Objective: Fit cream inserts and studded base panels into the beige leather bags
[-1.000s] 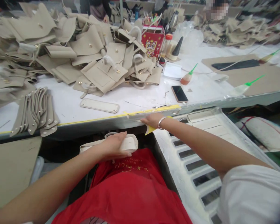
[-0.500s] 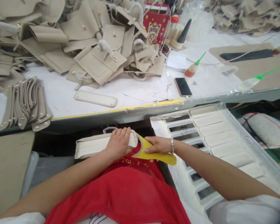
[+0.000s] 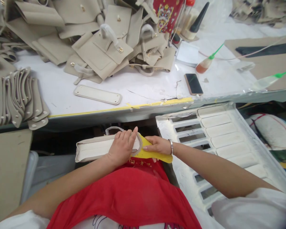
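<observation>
A beige handbag point(image 3: 92, 149) lies on its side over my lap, its long white panel facing up and its wrapped handle pointing toward the table. My left hand point(image 3: 122, 146) is closed over the bag near its right end, fingers across the white panel. In my right hand point(image 3: 158, 145) is a curved yellow plastic sheet point(image 3: 163, 157), gripped with the thumb on top. The sheet's left end meets the rounded right end of the bag; how far it reaches in is hidden. A red apron point(image 3: 131, 194) lies beneath both hands.
On the white table point(image 3: 147, 89) lie a beige strip with rivets point(image 3: 97, 94), a stack of curved straps point(image 3: 21, 98), piled beige bags point(image 3: 102, 57), a phone point(image 3: 193, 84) and a green-tipped bottle point(image 3: 205, 64). A slatted white rack point(image 3: 188, 124) holding white oblong pieces stands at right.
The yellow plastic sheet and my right hand have moved left, closer against the bag's end. More of the sheet is now covered by the bag. My left hand stays on the bag.
</observation>
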Available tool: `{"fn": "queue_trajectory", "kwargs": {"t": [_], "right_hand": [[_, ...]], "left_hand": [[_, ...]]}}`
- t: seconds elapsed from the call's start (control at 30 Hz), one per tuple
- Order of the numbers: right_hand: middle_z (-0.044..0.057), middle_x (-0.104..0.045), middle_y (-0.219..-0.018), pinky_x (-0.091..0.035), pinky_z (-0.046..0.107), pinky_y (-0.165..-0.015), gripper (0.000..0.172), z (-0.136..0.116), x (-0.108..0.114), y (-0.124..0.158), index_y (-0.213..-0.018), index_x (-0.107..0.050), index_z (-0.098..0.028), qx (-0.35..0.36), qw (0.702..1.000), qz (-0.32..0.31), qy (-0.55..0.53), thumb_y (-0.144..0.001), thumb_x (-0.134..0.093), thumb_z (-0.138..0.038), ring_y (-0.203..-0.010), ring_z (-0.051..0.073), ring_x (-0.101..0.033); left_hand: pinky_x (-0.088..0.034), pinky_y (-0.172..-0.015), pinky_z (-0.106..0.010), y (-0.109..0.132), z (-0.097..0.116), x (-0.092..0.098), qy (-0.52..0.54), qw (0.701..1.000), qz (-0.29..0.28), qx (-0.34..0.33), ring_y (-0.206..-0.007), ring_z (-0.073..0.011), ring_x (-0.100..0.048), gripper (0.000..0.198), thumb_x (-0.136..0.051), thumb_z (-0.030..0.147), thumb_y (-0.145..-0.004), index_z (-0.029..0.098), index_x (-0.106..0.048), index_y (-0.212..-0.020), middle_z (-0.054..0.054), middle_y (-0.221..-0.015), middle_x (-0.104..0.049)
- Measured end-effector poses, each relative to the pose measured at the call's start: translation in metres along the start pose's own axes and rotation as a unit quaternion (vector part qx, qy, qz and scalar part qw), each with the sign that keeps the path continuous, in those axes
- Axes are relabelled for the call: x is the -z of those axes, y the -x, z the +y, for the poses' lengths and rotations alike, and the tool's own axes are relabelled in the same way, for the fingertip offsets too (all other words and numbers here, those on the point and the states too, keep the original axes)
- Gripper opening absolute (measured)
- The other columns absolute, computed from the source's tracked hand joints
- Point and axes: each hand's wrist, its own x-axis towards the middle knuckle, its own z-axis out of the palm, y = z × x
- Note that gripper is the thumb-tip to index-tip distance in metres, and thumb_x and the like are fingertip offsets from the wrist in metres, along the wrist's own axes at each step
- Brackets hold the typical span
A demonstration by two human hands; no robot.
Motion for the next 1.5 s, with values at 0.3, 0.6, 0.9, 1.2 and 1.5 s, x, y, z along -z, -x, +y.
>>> {"fn": "queue_trajectory", "kwargs": {"t": [0.3, 0.6, 0.9, 1.2, 1.5], "right_hand": [[-0.002, -0.061, -0.073, -0.048, 0.024, -0.038, 0.037, 0.02, -0.055, -0.011, -0.097, -0.04, -0.021, 0.081, 0.969, 0.231, -0.027, -0.078, -0.055, -0.048, -0.043, 0.012, -0.058], [-0.003, -0.06, -0.07, -0.044, 0.02, -0.039, 0.041, 0.038, -0.094, 0.02, -0.098, -0.039, -0.022, 0.126, 0.899, 0.388, -0.162, -0.075, -0.055, -0.051, -0.044, 0.01, -0.056], [-0.002, -0.061, -0.07, -0.045, 0.023, -0.038, 0.04, 0.038, -0.11, -0.001, -0.099, -0.038, -0.021, 0.108, 0.925, 0.349, -0.109, -0.074, -0.058, -0.045, -0.043, 0.012, -0.056], [-0.003, -0.059, -0.063, -0.046, 0.023, -0.036, 0.031, 0.006, -0.077, 0.013, -0.088, -0.039, -0.02, 0.036, 0.945, 0.322, -0.034, -0.074, -0.059, -0.04, -0.041, 0.013, -0.057], [-0.003, -0.052, -0.067, -0.052, 0.027, -0.06, 0.031, -0.024, -0.058, 0.026, -0.085, -0.052, -0.017, 0.26, 0.849, 0.416, -0.197, -0.065, -0.069, -0.035, -0.053, 0.007, -0.048]], "left_hand": [[-0.028, -0.099, -0.043, 0.006, -0.031, 0.01, 0.075, 0.991, -0.025, -0.105, -0.119, -0.0326, -0.037, 0.098, -0.063, 0.049, -0.07, 0.01, -0.008, -0.141, -0.021, -0.133, -0.037], [-0.025, -0.103, -0.041, 0.009, -0.044, 0.017, 0.117, 0.987, -0.063, -0.086, -0.126, -0.0293, -0.033, 0.094, -0.063, 0.052, -0.066, 0.012, -0.019, -0.138, -0.019, -0.14, -0.033], [-0.029, -0.099, -0.039, 0.003, -0.026, 0.028, 0.126, 0.99, -0.069, -0.003, -0.121, -0.0276, -0.04, 0.069, -0.037, 0.057, -0.082, 0.012, -0.033, -0.134, -0.015, -0.135, -0.042], [-0.031, -0.09, -0.043, -0.006, 0.0, 0.001, 0.019, 0.999, 0.029, 0.028, -0.108, -0.0314, -0.046, 0.068, -0.032, 0.056, -0.085, 0.006, -0.037, -0.131, -0.019, -0.123, -0.051], [-0.034, -0.09, -0.041, -0.011, -0.003, 0.014, 0.042, 0.999, -0.019, 0.008, -0.104, -0.0324, -0.049, 0.091, -0.058, 0.066, -0.06, 0.007, -0.039, -0.125, -0.019, -0.117, -0.053]]}}
